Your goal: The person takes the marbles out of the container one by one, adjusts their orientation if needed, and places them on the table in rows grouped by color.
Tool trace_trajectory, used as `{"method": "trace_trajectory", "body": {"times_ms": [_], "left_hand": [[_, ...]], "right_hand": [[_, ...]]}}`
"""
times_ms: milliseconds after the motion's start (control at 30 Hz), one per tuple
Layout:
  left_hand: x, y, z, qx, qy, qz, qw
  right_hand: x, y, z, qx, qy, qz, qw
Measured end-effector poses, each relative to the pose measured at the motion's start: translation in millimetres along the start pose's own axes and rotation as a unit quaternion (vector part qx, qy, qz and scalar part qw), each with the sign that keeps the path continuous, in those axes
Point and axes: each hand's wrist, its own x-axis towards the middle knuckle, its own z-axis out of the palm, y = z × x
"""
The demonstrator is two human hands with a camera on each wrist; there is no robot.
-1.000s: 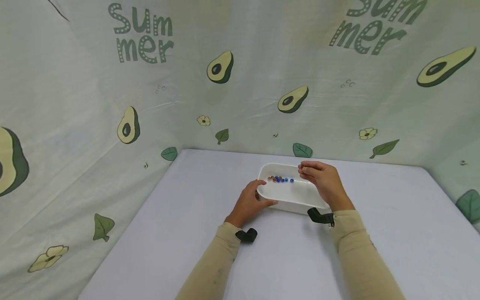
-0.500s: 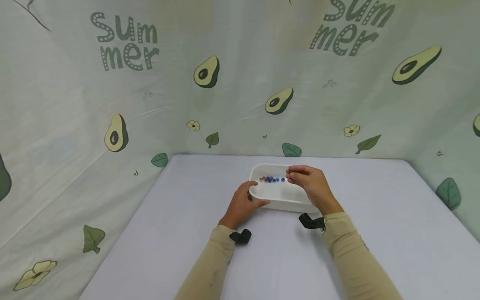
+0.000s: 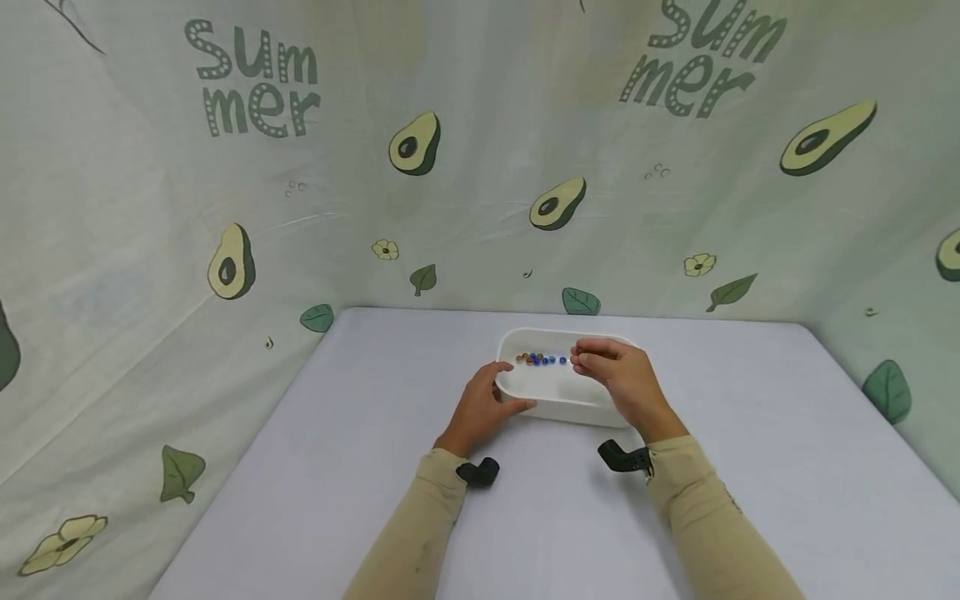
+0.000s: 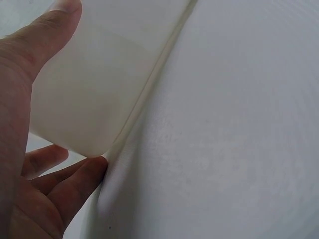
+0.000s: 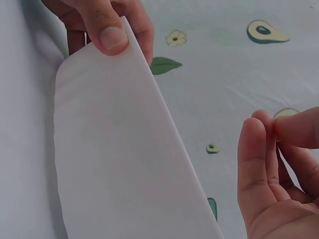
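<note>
My left hand [image 3: 480,408] grips the left end of a white tray [image 3: 540,385], thumb on the near wall and fingers round the corner. In the left wrist view its fingertips [image 4: 94,169] meet the tray's corner. Several small glass marbles [image 3: 536,360], brown and blue, lie in a row towards the tray's far left. Over the tray's right half hangs my right hand [image 3: 626,379], fingertips close to the last blue marble [image 3: 562,360]. In the right wrist view its thumb [image 5: 301,128] meets the fingers in a pinch; I cannot tell whether something sits between them.
The tray stands on a table with a white cover [image 3: 420,350]. Behind and to the left hangs a pale cloth [image 3: 480,167] printed with avocados, leaves and lettering. Black wrist bands [image 3: 626,458] sit below both hands.
My right hand has come lower and closer to the end of the marble row, its fingertips still together. The left hand keeps its grip on the tray. The head view has shifted.
</note>
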Motion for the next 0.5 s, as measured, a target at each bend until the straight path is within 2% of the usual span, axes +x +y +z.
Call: {"method": "trace_trajectory", "body": {"times_ms": [133,333,500], "left_hand": [[-0.9,-0.6,0.8,0.002,-0.003,-0.001,1.0],[0.9,-0.5,-1.0,0.009,0.007,0.02,0.9997],[2.1,-1.4,-2.2,0.016,0.007,0.015,0.9997]], "right_hand": [[-6.4,-2,2,0.001,-0.012,0.004,0.9999],[-12.0,-2,7,0.012,-0.027,0.013,0.9995],[-16.5,-1,13,0.013,-0.038,0.016,0.9991]]}}
